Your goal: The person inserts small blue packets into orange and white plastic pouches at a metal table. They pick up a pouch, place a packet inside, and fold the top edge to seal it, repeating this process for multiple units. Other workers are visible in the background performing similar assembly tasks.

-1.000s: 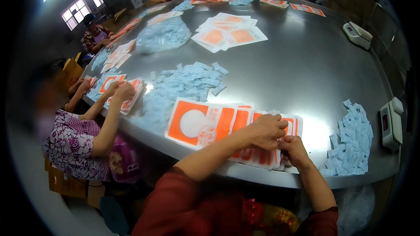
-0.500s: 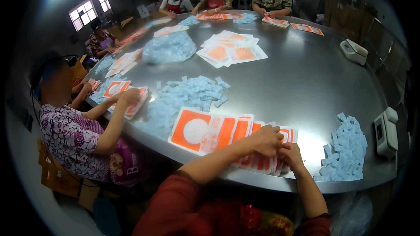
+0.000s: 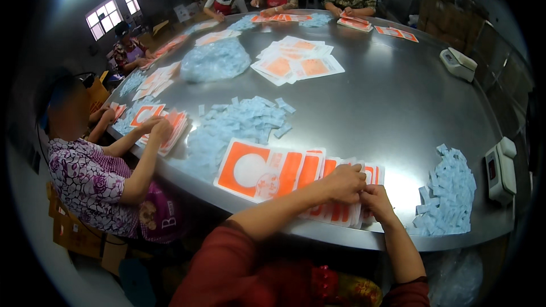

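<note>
A row of flat orange-and-white plastic bags [image 3: 243,171] lies fanned along the near table edge, overlapping toward the right. Over its right part reaches my left hand [image 3: 346,183], fingers pinched together; what they hold, if anything, is hidden. Close beside it, almost touching, my right hand [image 3: 375,200] is closed on the edge of a bag at the row's right end. Small light-blue sachets [image 3: 236,128] are heaped just behind the row's left part. Another pile of blue sachets [image 3: 446,196] lies right of my right hand.
The big metal table [image 3: 375,102] has a curved rim. On its right side stand two white scales [image 3: 500,170]. Farther back are a clear bag of sachets [image 3: 216,59] and loose orange-and-white bags [image 3: 298,59]. A co-worker [image 3: 94,176] handles bags at left; several others sit around.
The whole view has shifted very slightly. Both my hands stay at the right end of the bag row, with only tiny finger movement. The co-worker at left has moved their hands slightly.
</note>
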Tool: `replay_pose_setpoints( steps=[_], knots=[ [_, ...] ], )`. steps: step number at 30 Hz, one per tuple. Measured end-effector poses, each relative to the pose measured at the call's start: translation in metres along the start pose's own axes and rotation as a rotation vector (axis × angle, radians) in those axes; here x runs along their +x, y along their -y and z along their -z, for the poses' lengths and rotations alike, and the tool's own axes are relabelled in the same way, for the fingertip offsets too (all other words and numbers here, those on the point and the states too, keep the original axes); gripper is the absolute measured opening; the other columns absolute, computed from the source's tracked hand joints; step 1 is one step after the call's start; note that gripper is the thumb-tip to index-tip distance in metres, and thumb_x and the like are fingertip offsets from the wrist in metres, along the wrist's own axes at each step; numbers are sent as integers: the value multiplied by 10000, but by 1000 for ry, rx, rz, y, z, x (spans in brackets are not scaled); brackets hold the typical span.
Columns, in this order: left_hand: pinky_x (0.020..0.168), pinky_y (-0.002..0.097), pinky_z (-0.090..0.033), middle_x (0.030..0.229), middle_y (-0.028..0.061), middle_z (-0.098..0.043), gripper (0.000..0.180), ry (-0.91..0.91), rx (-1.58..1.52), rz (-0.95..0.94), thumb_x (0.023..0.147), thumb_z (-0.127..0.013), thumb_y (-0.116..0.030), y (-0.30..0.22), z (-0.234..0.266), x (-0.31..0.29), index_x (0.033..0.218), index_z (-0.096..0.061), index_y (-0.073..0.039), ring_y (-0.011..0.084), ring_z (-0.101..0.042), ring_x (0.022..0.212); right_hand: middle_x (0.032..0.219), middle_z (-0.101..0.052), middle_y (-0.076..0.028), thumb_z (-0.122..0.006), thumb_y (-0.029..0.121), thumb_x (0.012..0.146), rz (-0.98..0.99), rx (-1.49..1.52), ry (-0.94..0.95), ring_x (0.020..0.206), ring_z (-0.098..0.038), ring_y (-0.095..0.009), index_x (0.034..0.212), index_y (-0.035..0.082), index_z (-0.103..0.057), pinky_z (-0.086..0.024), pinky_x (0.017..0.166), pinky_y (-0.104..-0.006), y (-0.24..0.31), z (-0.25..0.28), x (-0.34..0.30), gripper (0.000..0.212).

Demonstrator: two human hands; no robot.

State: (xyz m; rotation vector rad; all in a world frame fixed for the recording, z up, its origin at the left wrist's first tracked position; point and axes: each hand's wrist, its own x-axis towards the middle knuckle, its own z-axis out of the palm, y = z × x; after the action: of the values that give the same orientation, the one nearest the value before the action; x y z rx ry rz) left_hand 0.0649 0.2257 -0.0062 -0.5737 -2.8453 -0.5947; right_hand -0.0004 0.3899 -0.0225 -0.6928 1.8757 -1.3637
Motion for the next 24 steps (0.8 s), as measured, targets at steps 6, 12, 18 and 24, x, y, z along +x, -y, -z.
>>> replay_pose_setpoints(
  steps=[6,12,18,24],
  knots=[
    [705,384,-430,760,39,-608,163,58,45,5,684,-621,-246,2,4,2,766,-694,-126,243,-531,818,588,-584,-38,-585,93,768,-99,-80,29,466,-536,-100,758,-8,-647,-416,425,-243,12,-3,-3,119],
    [614,348,-443,686,0,-593,118,-55,43,-70,597,-624,-213,13,7,1,615,-630,-97,209,-527,739,571,-599,-125,-609,124,713,102,-648,-305,502,-584,-210,691,8,-642,-463,493,-340,-4,-9,6,123],
    [600,375,-439,636,40,-543,120,-104,-154,-127,572,-615,-169,16,27,-6,559,-551,-68,242,-513,709,648,-597,-167,-615,263,672,81,-597,-373,621,-597,-327,698,42,-625,-484,598,-418,-16,12,15,223],
    [679,361,-439,763,39,-535,400,61,-89,-34,539,-791,-385,-5,52,-8,711,-627,-64,249,-485,805,543,-546,-78,-581,183,689,-93,-80,-276,466,-538,-178,602,-35,-541,-436,457,-332,5,10,10,238]
  ],
)
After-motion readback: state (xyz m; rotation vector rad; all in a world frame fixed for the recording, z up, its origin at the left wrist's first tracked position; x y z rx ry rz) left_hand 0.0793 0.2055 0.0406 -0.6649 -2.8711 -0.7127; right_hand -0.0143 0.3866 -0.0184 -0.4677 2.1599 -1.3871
